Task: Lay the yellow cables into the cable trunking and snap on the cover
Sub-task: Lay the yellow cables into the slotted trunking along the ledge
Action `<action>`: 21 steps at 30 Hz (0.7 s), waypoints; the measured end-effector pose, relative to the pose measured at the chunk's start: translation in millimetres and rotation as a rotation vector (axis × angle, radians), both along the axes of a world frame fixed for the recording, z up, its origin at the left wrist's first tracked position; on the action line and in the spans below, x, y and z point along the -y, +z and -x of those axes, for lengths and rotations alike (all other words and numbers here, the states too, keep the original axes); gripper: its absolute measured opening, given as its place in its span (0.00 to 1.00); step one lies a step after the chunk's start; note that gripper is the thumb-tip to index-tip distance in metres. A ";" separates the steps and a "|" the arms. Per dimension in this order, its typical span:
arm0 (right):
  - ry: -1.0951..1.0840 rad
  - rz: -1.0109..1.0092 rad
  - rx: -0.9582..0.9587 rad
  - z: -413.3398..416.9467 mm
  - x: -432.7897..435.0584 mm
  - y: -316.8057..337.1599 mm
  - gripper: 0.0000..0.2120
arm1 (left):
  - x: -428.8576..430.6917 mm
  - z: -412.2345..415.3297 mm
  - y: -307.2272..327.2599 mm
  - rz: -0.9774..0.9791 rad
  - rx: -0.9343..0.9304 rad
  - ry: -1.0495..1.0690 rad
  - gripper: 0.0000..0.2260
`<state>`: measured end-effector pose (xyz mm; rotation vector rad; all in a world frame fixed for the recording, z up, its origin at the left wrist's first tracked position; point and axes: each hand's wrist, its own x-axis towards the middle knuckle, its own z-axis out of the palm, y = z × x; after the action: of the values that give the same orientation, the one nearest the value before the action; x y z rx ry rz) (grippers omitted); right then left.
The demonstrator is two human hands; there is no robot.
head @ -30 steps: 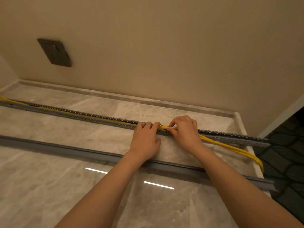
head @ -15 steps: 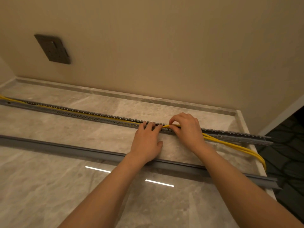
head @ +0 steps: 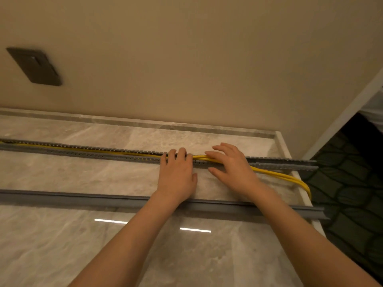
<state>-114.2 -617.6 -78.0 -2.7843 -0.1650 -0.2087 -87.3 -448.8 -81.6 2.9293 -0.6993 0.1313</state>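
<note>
So we've got the slotted grey cable trunking (head: 83, 151) lying flat on the marble surface (head: 83, 179), running parallel to the wall (head: 186, 59), and the yellow cables (head: 279, 175) are seated in the channel along the whole left stretch up to about where our hands are. The left hand (head: 176, 177) is flat, palm down, fingers pressed over the top of the trunking, which looks like it's there to pin the already-laid section so it doesn't spring back out. The right hand (head: 232, 168) is just beside it, fingers spread and loosely draped over the cables right where they rise out of the channel; it's open rather than pinching anything, though honestly the underside of the fingers is hidden, so we can't swear there's no light hook on the cable. Right of that hand the cables sit outside the trunking, curving toward us across the surface and dropping off its right edge toward the dark patterned floor (head: 352, 193). So roughly the last stretch of trunking on the right has no cable in it yet. The cover (head: 62, 198), a long plain grey strip, lies nearer to us, parallel to the trunking and well apart from it, with both forearms crossing above it. We'd say we're mid-way through the laying step, cover untouched.
</note>
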 end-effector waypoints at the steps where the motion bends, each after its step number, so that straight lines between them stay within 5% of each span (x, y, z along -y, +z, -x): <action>1: -0.021 -0.019 0.011 6.1 3.3 1.7 0.21 | 5.3 3.2 1.1 0.008 0.003 -0.022 0.21; 21: -0.537 -0.162 0.110 109.4 95.0 12.6 0.12 | 52.3 3.8 10.8 -0.096 0.002 -0.081 0.13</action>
<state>-223.6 -712.6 -65.3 -2.5956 0.5548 -0.4804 -91.1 -501.1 -70.9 2.9858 -0.8458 0.0952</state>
